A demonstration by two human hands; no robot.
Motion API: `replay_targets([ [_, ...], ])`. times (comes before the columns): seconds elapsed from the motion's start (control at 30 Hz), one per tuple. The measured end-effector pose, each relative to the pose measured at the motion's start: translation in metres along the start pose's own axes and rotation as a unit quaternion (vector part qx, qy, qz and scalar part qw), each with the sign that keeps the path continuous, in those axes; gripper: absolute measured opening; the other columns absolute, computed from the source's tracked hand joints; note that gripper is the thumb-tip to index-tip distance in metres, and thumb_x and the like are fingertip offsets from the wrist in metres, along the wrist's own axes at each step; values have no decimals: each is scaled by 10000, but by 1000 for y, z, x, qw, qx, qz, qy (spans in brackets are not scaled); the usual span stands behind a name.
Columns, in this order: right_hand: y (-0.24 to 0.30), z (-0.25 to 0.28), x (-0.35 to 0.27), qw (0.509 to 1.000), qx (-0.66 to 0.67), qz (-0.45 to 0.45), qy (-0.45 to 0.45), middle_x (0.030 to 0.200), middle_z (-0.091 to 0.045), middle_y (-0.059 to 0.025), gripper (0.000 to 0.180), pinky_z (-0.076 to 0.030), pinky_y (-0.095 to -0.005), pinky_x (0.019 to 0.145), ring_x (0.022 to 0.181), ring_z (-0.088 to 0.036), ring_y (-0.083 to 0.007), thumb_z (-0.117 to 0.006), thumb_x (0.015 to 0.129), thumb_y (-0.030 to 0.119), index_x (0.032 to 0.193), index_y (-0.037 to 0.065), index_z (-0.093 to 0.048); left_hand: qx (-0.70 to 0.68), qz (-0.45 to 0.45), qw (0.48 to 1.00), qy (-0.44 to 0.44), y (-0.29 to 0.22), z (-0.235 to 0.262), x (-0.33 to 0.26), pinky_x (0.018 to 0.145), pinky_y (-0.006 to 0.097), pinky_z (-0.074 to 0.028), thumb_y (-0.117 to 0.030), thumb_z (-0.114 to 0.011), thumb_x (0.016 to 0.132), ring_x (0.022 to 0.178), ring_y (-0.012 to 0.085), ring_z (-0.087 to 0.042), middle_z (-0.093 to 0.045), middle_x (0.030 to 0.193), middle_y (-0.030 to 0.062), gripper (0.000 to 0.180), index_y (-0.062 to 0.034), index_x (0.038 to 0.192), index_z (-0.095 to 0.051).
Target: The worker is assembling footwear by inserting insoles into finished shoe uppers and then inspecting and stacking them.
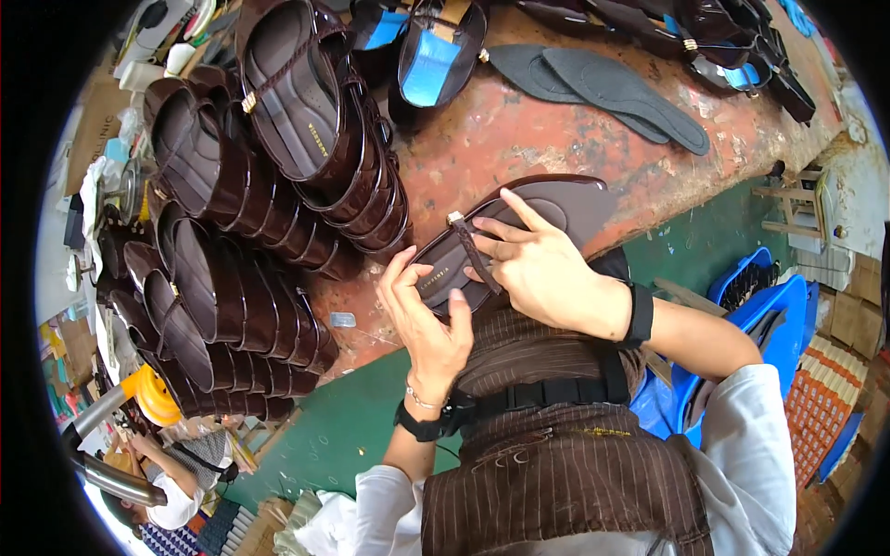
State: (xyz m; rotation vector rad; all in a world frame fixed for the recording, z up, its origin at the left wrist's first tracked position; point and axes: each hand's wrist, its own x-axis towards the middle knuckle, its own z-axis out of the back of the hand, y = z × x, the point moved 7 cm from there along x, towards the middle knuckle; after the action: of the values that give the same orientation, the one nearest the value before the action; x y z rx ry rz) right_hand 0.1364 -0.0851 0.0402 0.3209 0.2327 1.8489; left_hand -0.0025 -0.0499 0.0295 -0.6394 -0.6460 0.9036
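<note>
A dark brown sandal with a braided strap and a small gold ornament lies near the table's front edge, its toe pointing to the upper right. My left hand grips its heel end, thumb on the near side and fingers on the far side. Spread across the strap and insole is my right hand, with one finger stretched toward the toe and the others at the strap. The right palm hides part of the sandal's near side. Two loose grey insoles overlap beyond it on the table.
Nested stacks of glossy brown sandals crowd the left of the worn red table. More sandals with blue patches line its far edge. A small clear piece lies near the front edge. Blue bins stand at right; another person is lower left.
</note>
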Motion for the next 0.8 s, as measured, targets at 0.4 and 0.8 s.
replay_targets([
  [0.4,-53,80,-19,949,174,-163,-205,1096,-575,-210,128,-517,-469,903,1061,-602,-438,-704,781,41,863,50,-606,187,-69,938,282,-88,-56,-22,753,398,-585,-131,-718,801,1021,361,-544,-464,1473,137,529,-10,1299,-589],
  [0.8,-61,10,8,961,-3,-276,-33,1123,-611,-222,412,-305,-519,1171,1164,-577,-364,-537,822,50,1214,-74,-568,228,-108,914,320,-80,-64,-13,706,361,-574,-295,-774,777,997,280,-554,-531,1436,127,568,-14,1251,-636],
])
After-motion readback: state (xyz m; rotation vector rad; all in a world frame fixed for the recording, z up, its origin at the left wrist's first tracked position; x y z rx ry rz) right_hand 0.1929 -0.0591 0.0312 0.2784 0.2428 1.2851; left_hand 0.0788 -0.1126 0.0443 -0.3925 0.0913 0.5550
